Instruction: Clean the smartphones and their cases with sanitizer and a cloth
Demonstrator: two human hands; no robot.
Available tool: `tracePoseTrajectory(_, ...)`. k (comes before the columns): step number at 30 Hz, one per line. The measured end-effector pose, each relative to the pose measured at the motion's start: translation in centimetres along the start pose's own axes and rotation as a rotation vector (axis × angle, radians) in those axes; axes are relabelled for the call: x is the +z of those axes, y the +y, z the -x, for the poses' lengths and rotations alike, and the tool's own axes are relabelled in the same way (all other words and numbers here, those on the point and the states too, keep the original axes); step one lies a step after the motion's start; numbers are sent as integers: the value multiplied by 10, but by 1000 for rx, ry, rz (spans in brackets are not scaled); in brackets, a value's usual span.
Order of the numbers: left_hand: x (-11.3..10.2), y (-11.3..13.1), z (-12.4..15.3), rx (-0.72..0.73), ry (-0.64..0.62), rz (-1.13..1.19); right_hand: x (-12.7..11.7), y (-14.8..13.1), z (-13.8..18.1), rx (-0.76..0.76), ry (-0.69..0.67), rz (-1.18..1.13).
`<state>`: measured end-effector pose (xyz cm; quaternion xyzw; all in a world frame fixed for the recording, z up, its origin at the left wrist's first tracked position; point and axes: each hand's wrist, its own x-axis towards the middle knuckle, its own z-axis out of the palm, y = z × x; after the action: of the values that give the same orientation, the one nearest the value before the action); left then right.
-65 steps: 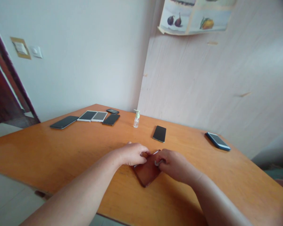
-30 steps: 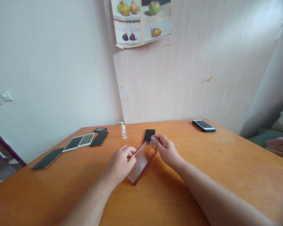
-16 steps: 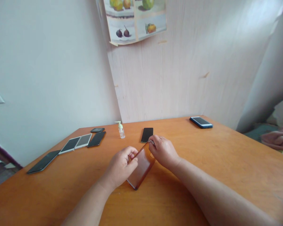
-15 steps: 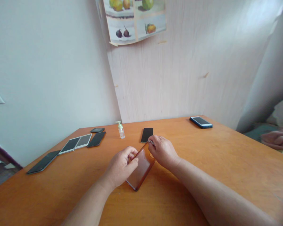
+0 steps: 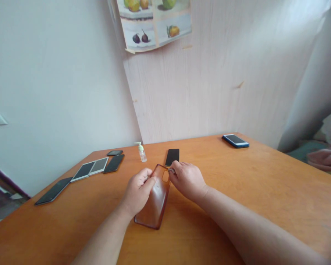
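A translucent brown phone case (image 5: 154, 204) lies on the orange wooden table (image 5: 237, 191), its camera cut-out at the far end. My left hand (image 5: 138, 191) grips the case's left edge with curled fingers. My right hand (image 5: 186, 179) pinches a small whitish thing against the case's far right corner; I cannot make out what it is. A black phone (image 5: 172, 156) lies just beyond the case.
A small pump bottle (image 5: 141, 152) stands behind the case. Several phones (image 5: 92, 167) lie in a row at the far left, and a blue-edged phone (image 5: 235, 140) at the far right. Another person's hand (image 5: 325, 160) shows at the right edge.
The case has turned so that it points more straight away from me, and its near end has slid left. Both hands moved with it. The view shifted slightly.
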<state>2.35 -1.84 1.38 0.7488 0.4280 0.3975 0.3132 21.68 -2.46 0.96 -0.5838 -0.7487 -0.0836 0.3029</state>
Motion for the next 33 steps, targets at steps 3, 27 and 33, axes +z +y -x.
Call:
tracePoseTrajectory(3, -4, 0, -1, -13, 39, -6, 3, 8, 0, 105, -41, -153)
tracePoseTrajectory(27, -1, 4, 4, 120, 286, -144, 20, -16, 15, 163, -346, -468)
tracePoseTrajectory(33, -10, 5, 1, 81, 420, -76, 19, -26, 21, 121, -423, -448)
